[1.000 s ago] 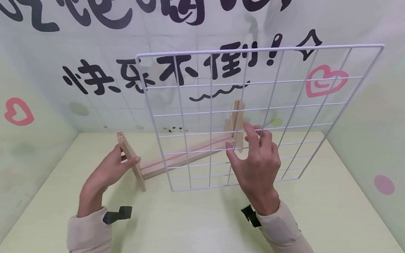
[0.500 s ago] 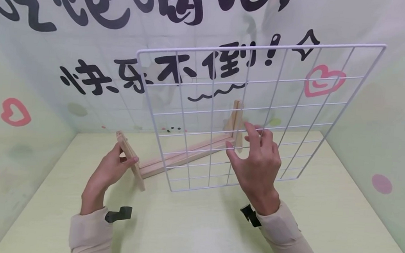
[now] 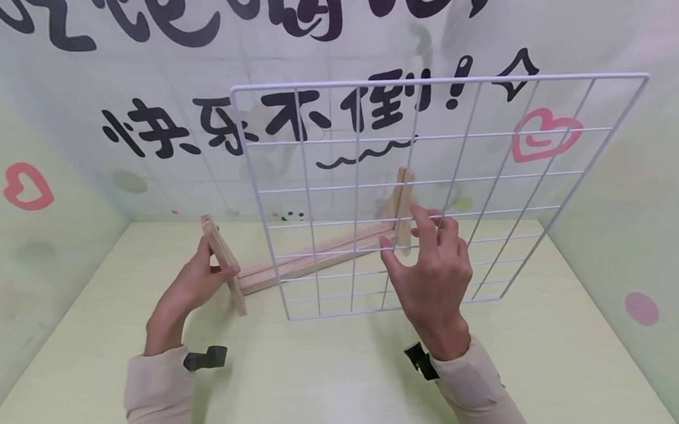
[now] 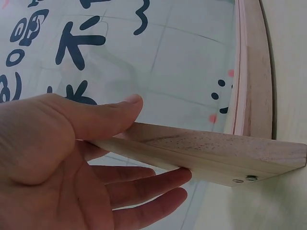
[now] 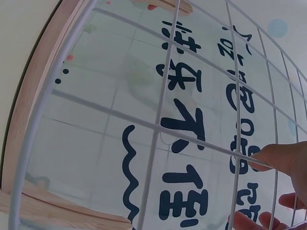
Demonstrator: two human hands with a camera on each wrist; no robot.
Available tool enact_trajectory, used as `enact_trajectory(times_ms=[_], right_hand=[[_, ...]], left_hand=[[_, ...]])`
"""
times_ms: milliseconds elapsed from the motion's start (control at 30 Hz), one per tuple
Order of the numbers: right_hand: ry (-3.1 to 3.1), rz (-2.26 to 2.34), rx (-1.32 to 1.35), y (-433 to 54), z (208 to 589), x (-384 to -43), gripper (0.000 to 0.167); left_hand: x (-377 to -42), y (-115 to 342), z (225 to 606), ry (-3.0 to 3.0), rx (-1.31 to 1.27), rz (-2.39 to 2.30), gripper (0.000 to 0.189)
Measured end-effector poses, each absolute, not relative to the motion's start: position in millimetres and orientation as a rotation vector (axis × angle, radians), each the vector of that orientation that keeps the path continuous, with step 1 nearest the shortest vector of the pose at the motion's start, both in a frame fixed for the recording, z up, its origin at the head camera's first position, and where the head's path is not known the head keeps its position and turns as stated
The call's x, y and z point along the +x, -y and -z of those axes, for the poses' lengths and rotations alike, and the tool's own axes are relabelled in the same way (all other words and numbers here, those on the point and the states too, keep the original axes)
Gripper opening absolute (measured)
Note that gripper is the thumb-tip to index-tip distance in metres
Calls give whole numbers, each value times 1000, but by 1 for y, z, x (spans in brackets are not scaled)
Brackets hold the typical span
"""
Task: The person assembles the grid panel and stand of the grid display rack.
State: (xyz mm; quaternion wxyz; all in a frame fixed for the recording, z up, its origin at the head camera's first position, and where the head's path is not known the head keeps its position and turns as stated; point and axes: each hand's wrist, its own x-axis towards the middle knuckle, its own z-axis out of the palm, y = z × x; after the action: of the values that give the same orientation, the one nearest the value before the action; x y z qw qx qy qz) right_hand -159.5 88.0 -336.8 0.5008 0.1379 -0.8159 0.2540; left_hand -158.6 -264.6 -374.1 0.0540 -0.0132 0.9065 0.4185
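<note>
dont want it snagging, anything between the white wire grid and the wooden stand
No separate object shows between the white wire grid and the wooden stand. The right hand, on the grid near the stand's right upright, might get in the way; the left hand holds the left upright.

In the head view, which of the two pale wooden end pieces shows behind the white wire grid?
The right-hand wooden end piece, seen through the white wire grid; the left-hand wooden end piece lies outside the grid's outline, gripped by the left hand.

The left hand point(image 3: 197, 279) is pinching at the left, while the right hand point(image 3: 432, 274) is gripping with bent fingers point(image 3: 426, 232) at the right.
</note>
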Motion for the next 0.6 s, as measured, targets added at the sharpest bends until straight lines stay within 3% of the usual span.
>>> enact_trajectory(times_ms=[600], right_hand=[[1982,-588,319,-88,338,-161,55]], left_hand=[[-168,256,384,-2764,-6,-1300,82]])
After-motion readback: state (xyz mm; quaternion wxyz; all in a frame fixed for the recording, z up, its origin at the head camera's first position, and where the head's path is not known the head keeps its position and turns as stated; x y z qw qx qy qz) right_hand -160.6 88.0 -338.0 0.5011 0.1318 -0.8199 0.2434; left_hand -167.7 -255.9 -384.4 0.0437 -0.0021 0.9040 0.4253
